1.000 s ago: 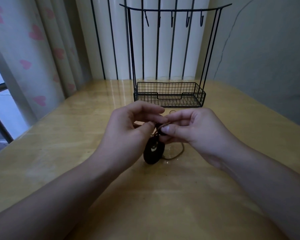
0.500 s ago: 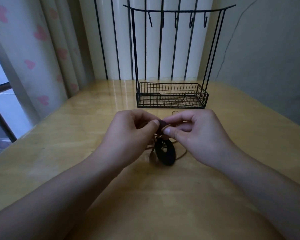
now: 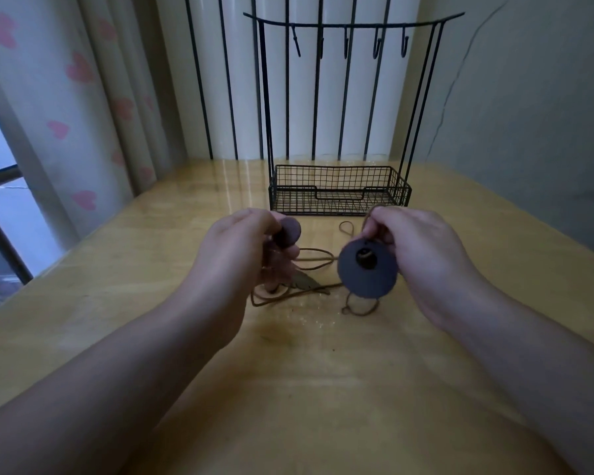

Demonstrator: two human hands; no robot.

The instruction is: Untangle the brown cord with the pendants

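A thin brown cord (image 3: 314, 260) runs in loose loops over the wooden table (image 3: 117, 269) between my two hands. My left hand (image 3: 240, 255) pinches a small dark round pendant (image 3: 287, 230) between thumb and fingers. My right hand (image 3: 422, 255) pinches the cord just above a large dark disc pendant (image 3: 367, 270) with a hole in its middle; the disc hangs above the table. A leaf-shaped brownish pendant (image 3: 304, 282) lies on the table below my left hand. More cord loops (image 3: 359, 306) trail under the disc.
A black wire basket (image 3: 340, 190) with a tall hook rack (image 3: 354, 27) stands at the back of the table. Behind it are a barred window and curtains (image 3: 93, 108); a grey wall (image 3: 528, 114) is on the right.
My hands have moved apart. The small pendant went left with my left hand, the large disc went right and up with my right hand, and the cord now stretches out between them.
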